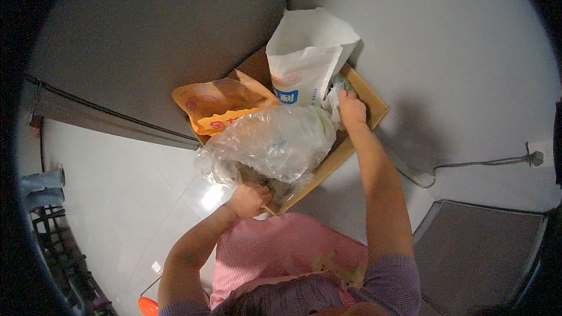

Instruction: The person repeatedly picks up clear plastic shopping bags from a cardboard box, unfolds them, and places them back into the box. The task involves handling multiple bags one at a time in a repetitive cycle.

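A cardboard box (330, 161) stands on the floor in front of me, filled with packaging. My left hand (251, 200) has its fingers curled over the box wall near the closest corner. My right hand (352, 109) is at the right side of the box, gripping a crumpled white plastic bag (334, 98); its fingertips are partly hidden. Between my hands bulges a large clear plastic bag (274, 142). Behind it an open white sack (303, 70) with blue print stands upright. An orange printed bag (219, 98) gapes open at the left.
Grey walls (439, 52) meet in a corner behind the box. A cable runs to a plug (534, 158) at the right wall. A dark grey panel (478, 254) lies at lower right. At far left are a dark rack (57, 245) and blue fabric (43, 188). An orange-red object (148, 306) is at lower left.
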Available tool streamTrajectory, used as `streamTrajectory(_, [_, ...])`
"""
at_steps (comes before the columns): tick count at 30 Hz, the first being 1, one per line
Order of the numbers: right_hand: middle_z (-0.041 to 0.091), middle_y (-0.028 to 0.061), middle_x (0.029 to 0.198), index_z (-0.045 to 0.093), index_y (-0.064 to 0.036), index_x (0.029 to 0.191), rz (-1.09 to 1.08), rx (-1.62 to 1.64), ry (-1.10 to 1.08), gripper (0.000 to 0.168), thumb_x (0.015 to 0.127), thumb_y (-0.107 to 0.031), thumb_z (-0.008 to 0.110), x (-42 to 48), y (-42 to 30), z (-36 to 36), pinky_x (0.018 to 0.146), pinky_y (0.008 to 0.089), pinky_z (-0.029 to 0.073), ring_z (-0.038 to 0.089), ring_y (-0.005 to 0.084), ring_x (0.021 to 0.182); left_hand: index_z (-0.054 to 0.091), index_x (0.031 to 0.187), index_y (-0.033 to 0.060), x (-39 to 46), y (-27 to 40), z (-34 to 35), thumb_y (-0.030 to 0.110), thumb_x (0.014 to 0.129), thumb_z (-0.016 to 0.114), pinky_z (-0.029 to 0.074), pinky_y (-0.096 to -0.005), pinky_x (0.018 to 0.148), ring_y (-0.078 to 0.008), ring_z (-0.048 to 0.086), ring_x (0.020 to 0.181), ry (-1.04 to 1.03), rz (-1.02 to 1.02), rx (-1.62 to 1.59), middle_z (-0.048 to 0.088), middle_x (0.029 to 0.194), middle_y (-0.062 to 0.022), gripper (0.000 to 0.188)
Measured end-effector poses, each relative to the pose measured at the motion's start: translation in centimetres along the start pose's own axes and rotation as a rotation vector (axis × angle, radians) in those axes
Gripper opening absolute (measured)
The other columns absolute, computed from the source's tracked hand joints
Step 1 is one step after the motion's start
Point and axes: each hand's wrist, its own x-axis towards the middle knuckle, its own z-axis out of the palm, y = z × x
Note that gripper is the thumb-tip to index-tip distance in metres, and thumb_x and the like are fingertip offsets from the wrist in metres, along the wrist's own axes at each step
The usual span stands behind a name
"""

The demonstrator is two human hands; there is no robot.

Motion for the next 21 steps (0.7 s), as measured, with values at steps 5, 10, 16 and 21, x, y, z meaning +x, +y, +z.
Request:
streamTrajectory(5, [0.061,0.0107,0.078,0.06,-0.009,0.09,-0.068,-0.11,0.073,0.016,0.086,-0.019,0.047,2.0,0.1,4.3,0.052,0.0354,0.054,0.066,0.0261,0.065,0.055,0.075,0.0076,0.2,-0.1,0.4,0.034,0.07,0.062,0.048,-0.0391,0.062,-0.0271,0.059,0.073,0.011,0.005,0.004,0.054,0.075,-0.0078,0.028])
streamTrajectory(10, [0.054,0.0134,0.101,0.055,-0.01,0.108,0.085,-0.048,-0.256,0.024,0.089,-0.02,0.044,3.1,1.2,9.1,0.064,0.0403,0.053,0.064,0.0301,0.082,0.055,0.075,0.0079,0.4,-0.1,0.7,0.031,0.069,0.061,0.049,-0.0376,0.062,-0.0263,0.059,0.072,0.1,0.031,-0.002,0.054,0.076,-0.0074,0.024])
streamTrajectory(16, [0.045,0.0147,0.121,0.05,-0.009,0.117,0.217,-0.025,-0.482,0.03,0.089,-0.02,0.044,4.1,2.5,11.4,0.077,0.0443,0.05,0.058,0.0311,0.101,0.056,0.076,0.0091,0.7,-0.2,0.8,0.03,0.068,0.06,0.049,-0.0365,0.063,-0.0252,0.059,0.073,0.09,0.03,0.012,0.054,0.077,-0.0066,0.022])
streamTrajectory(21, [0.042,0.0139,0.128,0.045,-0.008,0.121,0.14,-0.033,-0.52,0.034,0.088,-0.018,0.044,2.9,1.7,8.2,0.088,0.048,0.044,0.05,0.0326,0.112,0.059,0.078,0.0103,0.4,-0.3,0.8,0.028,0.069,0.06,0.05,-0.037,0.063,-0.0246,0.059,0.075,-0.056,-0.006,0.063,0.054,0.077,-0.0062,0.02])
